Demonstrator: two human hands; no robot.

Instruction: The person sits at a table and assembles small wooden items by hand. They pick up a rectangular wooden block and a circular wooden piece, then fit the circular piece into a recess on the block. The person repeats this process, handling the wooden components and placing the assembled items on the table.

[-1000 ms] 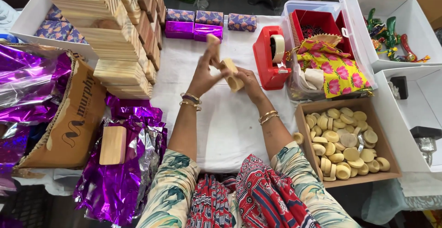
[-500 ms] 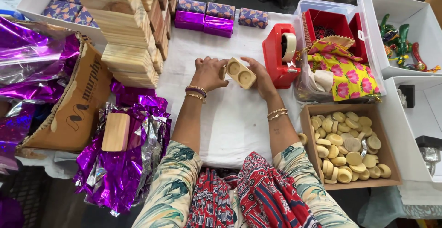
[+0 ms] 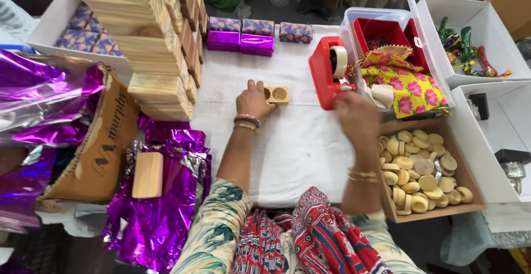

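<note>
A small wooden block (image 3: 277, 94) with two round hollows lies flat on the white table (image 3: 298, 152). My left hand (image 3: 253, 101) rests on the table and touches the block's left end. My right hand (image 3: 357, 116) is blurred in mid-air, to the right of the block and beside the brown box (image 3: 462, 169) of round pale discs (image 3: 420, 169). Nothing shows in its fingers, though the blur hides how they are held.
A tall stack of wooden pieces (image 3: 149, 36) stands at the left. Purple foil (image 3: 157, 218) and a wooden block (image 3: 148, 174) lie at front left. A red tape dispenser (image 3: 329, 69), wrapped purple boxes (image 3: 240, 39), a floral cloth (image 3: 406, 83) and white bins (image 3: 481, 41) sit behind and right.
Both hands held the block upright above the table, then laid it flat. My right hand has let go and swung right toward the disc box; the left stays at the block.
</note>
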